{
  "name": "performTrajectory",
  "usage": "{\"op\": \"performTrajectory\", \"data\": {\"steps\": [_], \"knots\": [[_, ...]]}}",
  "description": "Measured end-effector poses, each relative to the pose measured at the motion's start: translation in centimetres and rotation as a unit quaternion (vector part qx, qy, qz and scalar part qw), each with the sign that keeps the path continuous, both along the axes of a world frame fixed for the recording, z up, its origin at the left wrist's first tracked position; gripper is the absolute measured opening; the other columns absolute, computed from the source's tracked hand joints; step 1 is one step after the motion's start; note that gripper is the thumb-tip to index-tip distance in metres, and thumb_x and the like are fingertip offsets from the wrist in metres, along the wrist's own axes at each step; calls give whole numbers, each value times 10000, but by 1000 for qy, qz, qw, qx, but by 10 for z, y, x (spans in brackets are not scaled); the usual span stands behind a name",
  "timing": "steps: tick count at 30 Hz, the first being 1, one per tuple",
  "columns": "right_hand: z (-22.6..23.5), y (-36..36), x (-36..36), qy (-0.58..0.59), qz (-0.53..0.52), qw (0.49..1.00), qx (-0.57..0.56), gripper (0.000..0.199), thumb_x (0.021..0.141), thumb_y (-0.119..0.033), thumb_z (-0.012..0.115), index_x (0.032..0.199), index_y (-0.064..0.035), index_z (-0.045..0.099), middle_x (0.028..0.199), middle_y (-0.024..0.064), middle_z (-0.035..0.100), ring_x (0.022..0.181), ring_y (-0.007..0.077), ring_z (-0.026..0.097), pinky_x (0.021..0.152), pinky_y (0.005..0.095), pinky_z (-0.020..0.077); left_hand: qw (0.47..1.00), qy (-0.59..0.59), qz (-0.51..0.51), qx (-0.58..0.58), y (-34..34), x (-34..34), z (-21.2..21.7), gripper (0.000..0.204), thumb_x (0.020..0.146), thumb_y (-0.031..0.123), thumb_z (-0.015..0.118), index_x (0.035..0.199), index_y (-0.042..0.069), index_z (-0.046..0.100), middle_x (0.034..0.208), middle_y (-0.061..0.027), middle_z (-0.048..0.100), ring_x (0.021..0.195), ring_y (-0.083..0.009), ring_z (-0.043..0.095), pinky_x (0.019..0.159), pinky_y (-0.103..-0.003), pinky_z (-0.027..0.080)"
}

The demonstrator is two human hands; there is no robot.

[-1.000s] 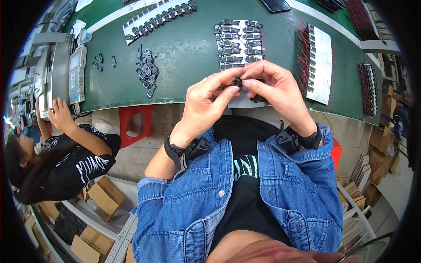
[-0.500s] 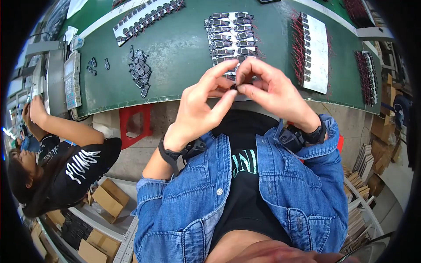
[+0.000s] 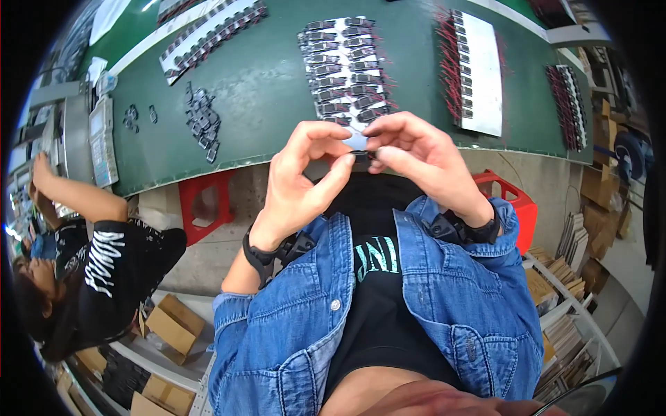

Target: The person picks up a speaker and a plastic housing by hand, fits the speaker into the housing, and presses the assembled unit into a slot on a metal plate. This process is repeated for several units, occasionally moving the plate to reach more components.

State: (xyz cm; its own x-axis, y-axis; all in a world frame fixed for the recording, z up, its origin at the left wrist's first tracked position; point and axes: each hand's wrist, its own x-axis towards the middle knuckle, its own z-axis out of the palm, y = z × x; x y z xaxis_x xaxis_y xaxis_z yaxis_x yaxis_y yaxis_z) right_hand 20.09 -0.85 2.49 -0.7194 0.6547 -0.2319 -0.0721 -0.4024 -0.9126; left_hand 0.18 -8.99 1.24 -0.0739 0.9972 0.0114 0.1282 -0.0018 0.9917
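Between my two hands, just past the table's front edge, is a small black part (image 3: 360, 154) with a dark oblong body; its details are too small to tell. My left hand (image 3: 302, 170) pinches one end between thumb and fingers. The fingertips of my right hand (image 3: 421, 154) close on the other end and partly hide it. Beyond my fingers, a white board (image 3: 345, 76) carries two columns of small dark modules with thin red wires. A loose pile of similar black parts (image 3: 203, 121) lies on the green table (image 3: 260, 90) to the left.
At the right are a white board (image 3: 482, 76) edged with red-wired modules and a narrower strip (image 3: 569, 107). Another loaded strip (image 3: 215, 36) lies at far left. A keypad device (image 3: 103, 142) stands by the co-worker (image 3: 104, 270). Red stools (image 3: 510, 204) and cartons (image 3: 173, 324) are below.
My hands have come lower in the view, nearer my body, and the black part shows more between the fingertips. The table and boards have shifted left in the picture.
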Motion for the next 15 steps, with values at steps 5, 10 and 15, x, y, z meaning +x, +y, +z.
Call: {"op": "performTrajectory", "data": {"steps": [5, 10, 15], "knots": [[3, -1, 2, -48, -10, 999, -11, 197, 962, -56, 620, 1141, 28, 617, 1061, 69, 641, 925, 129, 646, 855, 286, 547, 996, 57, 29, 60, -3, 5, -6, 381, 837, -24, 699, 1192, 29, 571, 912, -66, 718, 809, -140, 691, 778, -281, 546], [0, -1, -6, -57, -12, 998, 0, 201, 956, -54, 630, 1142, 20, 615, 1035, 58, 643, 899, 127, 651, 835, 273, 552, 975, 167, 43, 142, 0, 5, -4, 451, 813, -33, 718, 1236, 35, 577, 918, -78, 726, 762, -157, 681, 756, -307, 551], [-10, 0, -16, 15, -54, 998, -14, 247, 945, -58, 647, 1176, 6, 588, 1006, 44, 629, 868, 127, 651, 814, 272, 562, 950, 235, 54, 199, 3, 1, -2, 429, 814, -18, 737, 1225, 29, 621, 909, -82, 731, 709, -147, 660, 697, -307, 552]]}}
